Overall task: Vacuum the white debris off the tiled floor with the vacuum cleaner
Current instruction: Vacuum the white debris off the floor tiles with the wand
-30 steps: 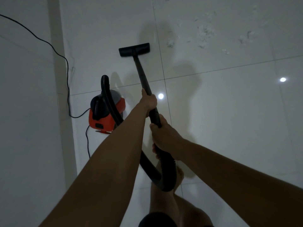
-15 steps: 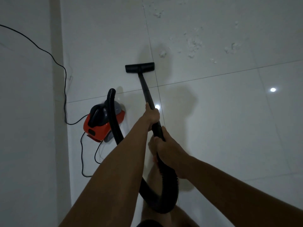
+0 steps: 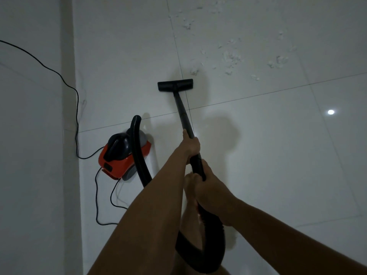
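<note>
Pale tiled floor [image 3: 258, 155] fills the frame. Orange vacuum cleaner [image 3: 123, 155] sits left of centre; its soft hose [image 3: 142, 167] feeds a stiff, likely light wand [image 3: 182, 112]. Left hand [image 3: 190, 144] clasps the wand midway, right hand [image 3: 210, 191] wraps the hose cuff below, good steering holds. Floor head [image 3: 175, 84] upper centre; wispy white debris [image 3: 230, 58] upper right. A second ago the head lay left of the grout line [image 3: 179, 56]; now it straddles it

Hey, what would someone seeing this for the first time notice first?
The orange-red canister vacuum stands out at left by the wall. Mid-frame, the left hand and right hand grip the black wand, its floor nozzle resting just short of the white debris scattered on the tiles at upper right.
</note>
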The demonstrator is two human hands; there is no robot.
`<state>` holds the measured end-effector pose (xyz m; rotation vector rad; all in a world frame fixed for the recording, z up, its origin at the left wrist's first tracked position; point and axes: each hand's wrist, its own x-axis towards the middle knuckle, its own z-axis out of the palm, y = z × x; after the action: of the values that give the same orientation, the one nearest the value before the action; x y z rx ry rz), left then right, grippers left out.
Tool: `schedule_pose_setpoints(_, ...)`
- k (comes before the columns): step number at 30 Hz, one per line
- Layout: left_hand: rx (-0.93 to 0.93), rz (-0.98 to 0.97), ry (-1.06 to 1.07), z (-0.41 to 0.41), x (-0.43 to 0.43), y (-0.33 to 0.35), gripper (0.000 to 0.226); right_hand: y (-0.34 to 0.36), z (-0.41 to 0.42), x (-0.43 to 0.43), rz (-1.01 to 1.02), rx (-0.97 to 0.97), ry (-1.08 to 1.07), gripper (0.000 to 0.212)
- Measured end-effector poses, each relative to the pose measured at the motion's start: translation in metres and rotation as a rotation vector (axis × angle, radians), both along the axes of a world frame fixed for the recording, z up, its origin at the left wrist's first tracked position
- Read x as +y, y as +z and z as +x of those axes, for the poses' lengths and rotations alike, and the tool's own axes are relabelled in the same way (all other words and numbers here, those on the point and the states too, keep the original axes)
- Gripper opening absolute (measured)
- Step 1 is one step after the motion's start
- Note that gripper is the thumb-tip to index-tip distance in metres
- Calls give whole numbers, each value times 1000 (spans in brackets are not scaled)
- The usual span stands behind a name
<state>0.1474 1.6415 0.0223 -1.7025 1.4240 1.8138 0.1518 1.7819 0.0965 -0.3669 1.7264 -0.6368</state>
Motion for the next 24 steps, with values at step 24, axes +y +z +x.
schedule_pose_setpoints(24,28,-124,-45,0,-18,-80,67,-78,10,-8,-38,47,-32,57)
